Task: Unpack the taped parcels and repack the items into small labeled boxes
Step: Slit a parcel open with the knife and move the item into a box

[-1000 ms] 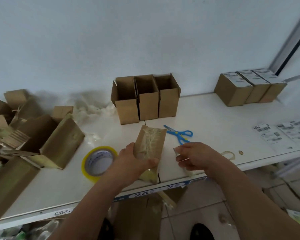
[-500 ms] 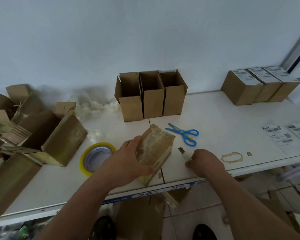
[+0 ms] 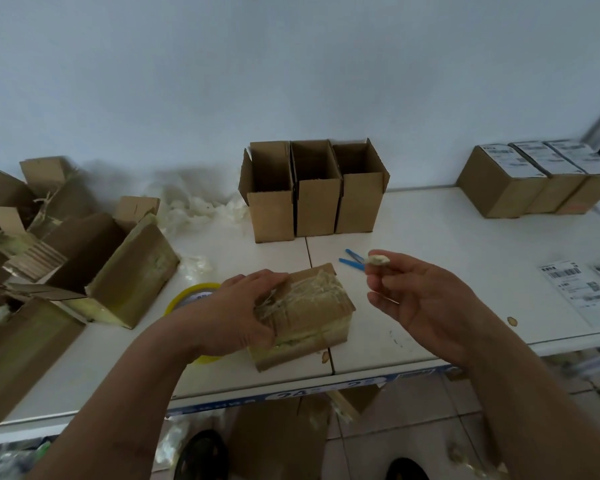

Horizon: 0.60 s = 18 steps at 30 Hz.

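Note:
A brown parcel wrapped in clear tape (image 3: pixel 314 306) lies on the white table (image 3: pixel 447 233) near its front edge. My left hand (image 3: pixel 229 313) grips its left end, fingers curled over the top. My right hand (image 3: pixel 426 299) is raised just right of the parcel, palm up, and pinches a small crumpled wad of tape (image 3: pixel 379 260) at its fingertips. Three small open boxes (image 3: pixel 317 206) stand upright side by side behind the parcel. Three closed boxes with white labels (image 3: pixel 534 181) sit at the back right.
Blue scissors (image 3: pixel 352 259) lie partly hidden behind my right fingers. A yellow tape roll (image 3: pixel 191 296) sits under my left wrist. Opened cartons (image 3: pixel 125 271) pile up at the left, crumpled plastic (image 3: pixel 194 206) lies behind them, and loose label sheets (image 3: pixel 575 289) at the right.
The parcel has been laid flatter on the table under my left hand. My right hand rose from the table edge and turned palm up, now pinching a tape wad.

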Tool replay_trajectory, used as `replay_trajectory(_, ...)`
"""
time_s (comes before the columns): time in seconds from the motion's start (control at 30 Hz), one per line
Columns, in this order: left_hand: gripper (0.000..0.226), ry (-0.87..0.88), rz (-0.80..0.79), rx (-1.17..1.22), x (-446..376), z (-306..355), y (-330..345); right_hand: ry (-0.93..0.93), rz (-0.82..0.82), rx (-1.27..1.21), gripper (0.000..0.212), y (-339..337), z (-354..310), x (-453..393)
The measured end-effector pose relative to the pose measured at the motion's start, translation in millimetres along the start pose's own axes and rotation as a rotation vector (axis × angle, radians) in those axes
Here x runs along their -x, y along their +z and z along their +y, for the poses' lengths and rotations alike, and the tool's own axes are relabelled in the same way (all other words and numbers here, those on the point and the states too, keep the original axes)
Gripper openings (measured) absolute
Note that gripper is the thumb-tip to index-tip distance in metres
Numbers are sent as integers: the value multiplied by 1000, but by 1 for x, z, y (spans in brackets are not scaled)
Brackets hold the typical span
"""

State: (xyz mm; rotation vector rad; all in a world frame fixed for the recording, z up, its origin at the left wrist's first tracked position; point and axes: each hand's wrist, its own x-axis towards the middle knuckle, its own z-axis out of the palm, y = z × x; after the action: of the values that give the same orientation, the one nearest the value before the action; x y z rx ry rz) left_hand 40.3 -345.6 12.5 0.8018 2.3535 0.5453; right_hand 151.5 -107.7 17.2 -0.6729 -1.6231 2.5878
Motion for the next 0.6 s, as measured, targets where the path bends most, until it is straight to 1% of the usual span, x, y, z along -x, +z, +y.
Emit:
replay_trajectory(0.03, 90, 0, -3, 3, -1, -1, 0, -26, 11, 82, 28, 2, 4, -1)
replay_trajectory(0.07, 91, -3, -4, 6, -1, -2, 0, -72, 59, 213, 32, 5, 8, -2)
replay_trajectory(0.1, 92, -5, -5, 9, -3, -3, 0, -134, 133, 354, 34, 8, 11, -3)
replay_trajectory(0.13, 93, -8, -9, 14, -4, -4, 1, -202, 207, 462, 31, 11, 14, -5)
replay_trajectory(0.2, 94, -6, -9, 28, -5, -6, 1, -307, 294, 517, 22, 16, 16, -6)
replay_trajectory(0.27, 94, -4, -6, 23, -6, -8, 2, -338, 326, 477, 19, 14, 15, -9)
replay_trajectory(0.37, 95, 6, -6, 6, -7, -9, 2, -291, 283, 396, 17, 10, 15, -13)
replay_trajectory(0.47, 94, 3, -11, 2, -7, -9, 2, -227, 213, 430, 22, 5, 18, -16)
replay_trajectory(0.6, 96, -5, -18, 20, -9, -13, 3, -178, 127, 424, 22, -2, 18, -16)
